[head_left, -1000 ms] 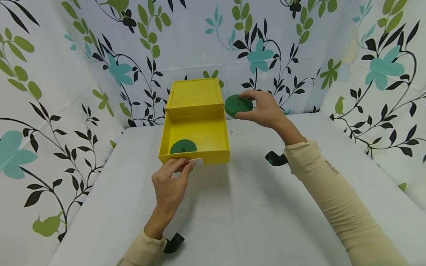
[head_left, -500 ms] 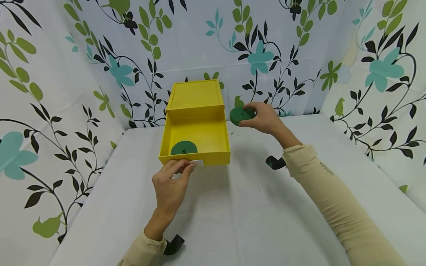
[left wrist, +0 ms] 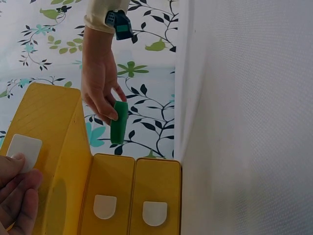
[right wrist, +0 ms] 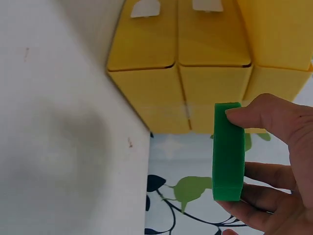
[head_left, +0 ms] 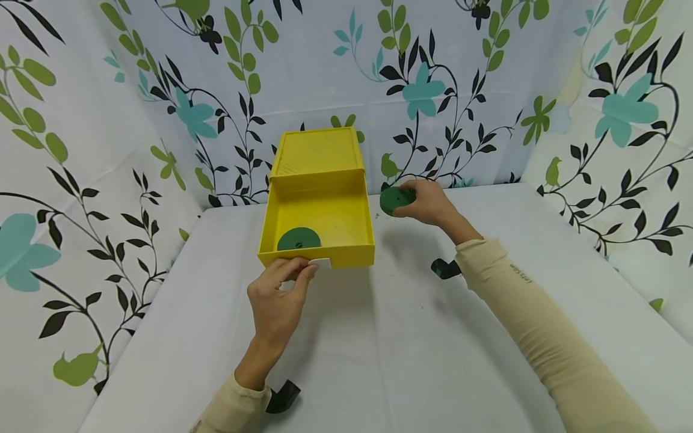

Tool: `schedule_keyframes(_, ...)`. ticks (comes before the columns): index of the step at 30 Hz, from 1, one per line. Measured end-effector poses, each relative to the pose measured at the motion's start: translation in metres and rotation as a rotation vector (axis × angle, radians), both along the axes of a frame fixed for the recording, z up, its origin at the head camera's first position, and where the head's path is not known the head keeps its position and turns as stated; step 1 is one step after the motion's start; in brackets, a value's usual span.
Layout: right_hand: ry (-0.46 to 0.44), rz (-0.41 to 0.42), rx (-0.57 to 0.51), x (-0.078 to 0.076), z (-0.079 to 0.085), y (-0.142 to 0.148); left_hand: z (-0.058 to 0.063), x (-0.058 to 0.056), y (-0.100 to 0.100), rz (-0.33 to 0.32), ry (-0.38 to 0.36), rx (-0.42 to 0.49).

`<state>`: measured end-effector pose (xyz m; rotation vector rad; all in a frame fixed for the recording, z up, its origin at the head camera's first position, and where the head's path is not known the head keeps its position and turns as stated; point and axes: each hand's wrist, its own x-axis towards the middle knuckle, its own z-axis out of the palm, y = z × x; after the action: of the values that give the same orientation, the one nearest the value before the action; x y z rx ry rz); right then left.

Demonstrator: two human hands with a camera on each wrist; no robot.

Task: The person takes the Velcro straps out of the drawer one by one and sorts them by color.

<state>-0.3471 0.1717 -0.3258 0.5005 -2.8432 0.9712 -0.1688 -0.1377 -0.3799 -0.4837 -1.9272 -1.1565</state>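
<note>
In the head view a yellow drawer (head_left: pixel 325 210) stands pulled out from the top of a yellow drawer unit (head_left: pixel 319 151). Inside its front left corner sits a dark green disc (head_left: pixel 299 238), partly hidden by the front wall. My left hand (head_left: pixel 278 300) pinches the white tab handle (left wrist: pixel 24 151) on the drawer's front, thumb against the tab. To the right of the drawer, my right hand (head_left: pixel 430 204) holds a thick green round disc (head_left: pixel 395 200) between thumb and fingers, above the white table. Seen edge-on in the right wrist view, the disc (right wrist: pixel 228 152) is apart from the yellow unit.
Two closed yellow drawers with white tabs, one of them this lower drawer (left wrist: pixel 111 196), lie under the pulled-out one. White cloth covers the table (head_left: pixel 400 349). A leaf-patterned curtain (head_left: pixel 352 72) hangs behind and at both sides. Each wrist wears a dark camera (head_left: pixel 446 269).
My right hand has moved down and slightly right with the green disc, away from the drawer. The left hand and the drawer have stayed in place.
</note>
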Motion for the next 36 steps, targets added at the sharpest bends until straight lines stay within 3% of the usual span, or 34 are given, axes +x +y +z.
schedule_keyframes(14,-0.055,0.024,0.082,-0.011,-0.043,-0.004,-0.001,0.004,-0.001,0.003,-0.02,0.0)
schedule_keyframes(36,-0.184,0.005,0.1,-0.017,-0.075,-0.013,0.0,0.003,0.0,0.008,-0.005,0.0)
